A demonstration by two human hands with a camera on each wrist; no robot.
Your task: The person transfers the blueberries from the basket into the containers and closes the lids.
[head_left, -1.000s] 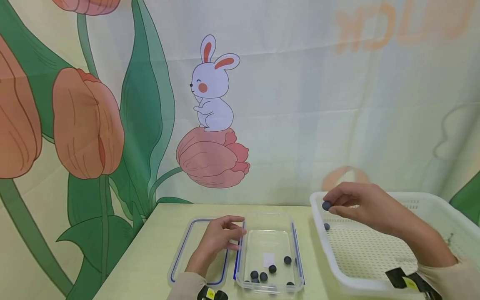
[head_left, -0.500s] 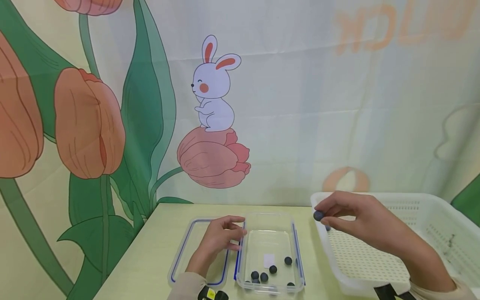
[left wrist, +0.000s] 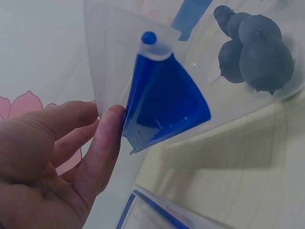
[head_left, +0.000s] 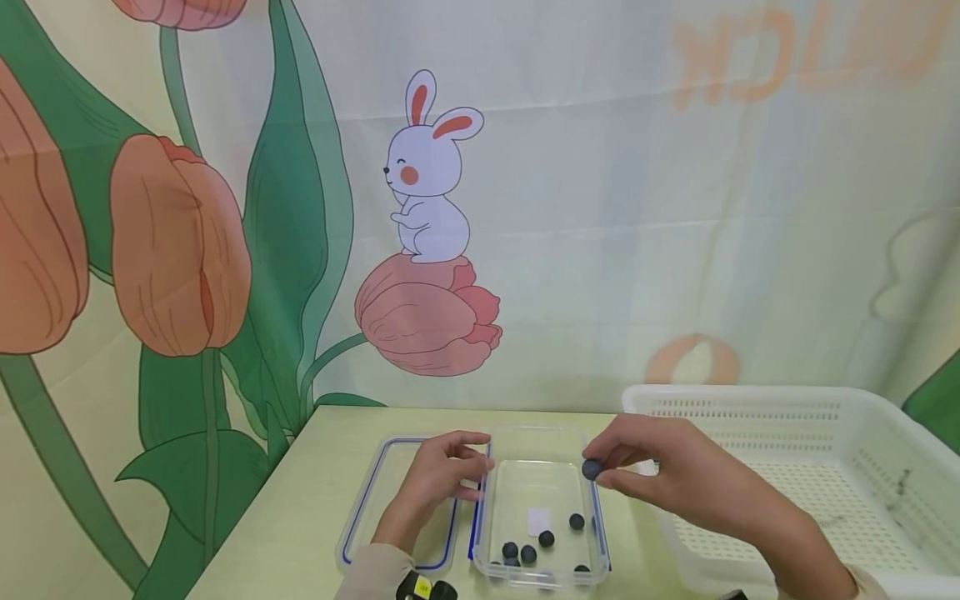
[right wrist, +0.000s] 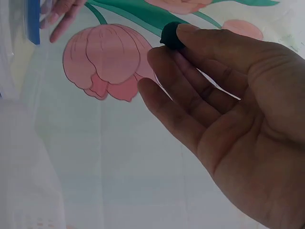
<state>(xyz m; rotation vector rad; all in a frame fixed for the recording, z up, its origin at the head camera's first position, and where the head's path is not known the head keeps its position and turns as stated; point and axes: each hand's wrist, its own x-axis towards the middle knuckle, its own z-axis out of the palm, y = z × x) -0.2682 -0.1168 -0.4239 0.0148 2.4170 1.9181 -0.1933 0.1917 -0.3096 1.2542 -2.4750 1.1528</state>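
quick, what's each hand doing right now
Left hand: fingers on the near wall and blue clasp of the clear box, steadying it.
Right hand: pinching a blueberry at the fingertips, above the box's right edge.

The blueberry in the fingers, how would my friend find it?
Find the clear box on the yellow-green table. Over its right edge, the right hand pinches one blueberry. It is the only berry up in the air; the others lie in the box.
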